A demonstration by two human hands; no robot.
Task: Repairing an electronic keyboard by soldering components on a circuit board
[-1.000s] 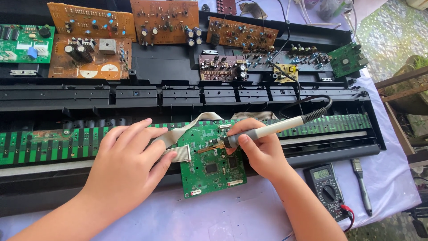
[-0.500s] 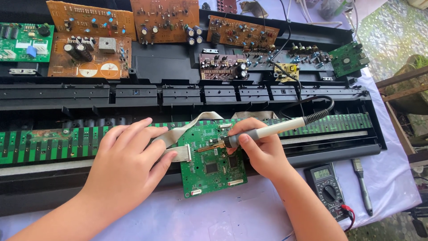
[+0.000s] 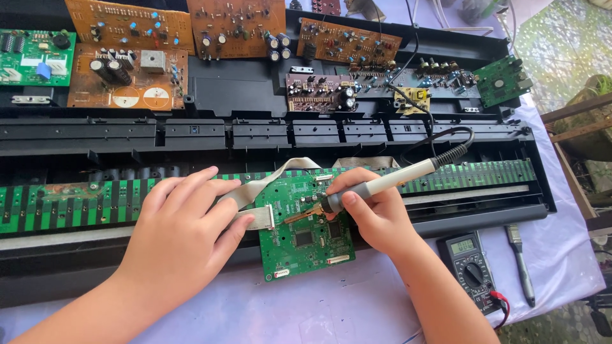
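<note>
**Soldering iron tip on small green board, both hands engaged**

Lower centre of frame: right hand (image 3: 376, 213) closed in a pen grip around the grey soldering iron (image 3: 382, 185), tip angled down-left onto the small green circuit board (image 3: 306, 229). Exact joint under the tip is hard to make out, looks like a spot near the board's middle-left. Left hand (image 3: 182, 232) lies flat and open, fingers spread, fingertips pressing the grey ribbon cable (image 3: 258, 191) and its connector at the board's left edge; grips nothing.

To do this step well: keep the left hand pinning the board so it does not slide, touch only the one pad, keep the tip off the ribbon and neighbouring parts, keep fingers away from the hot end.

Lower right: a multimeter (image 3: 470, 267) with red lead, and a small brush (image 3: 519, 261) beside it, both on a pale lilac cloth (image 3: 331, 312).

Mid frame: the board rests on an opened black keyboard chassis (image 3: 255, 137), with a long green contact strip (image 3: 70, 204) running left to right. The iron's black cord loops up toward the top.

Top of frame: brown circuit boards (image 3: 127, 25) and green ones are spread in the casing. Far right: patterned floor and wooden furniture edge.
</note>
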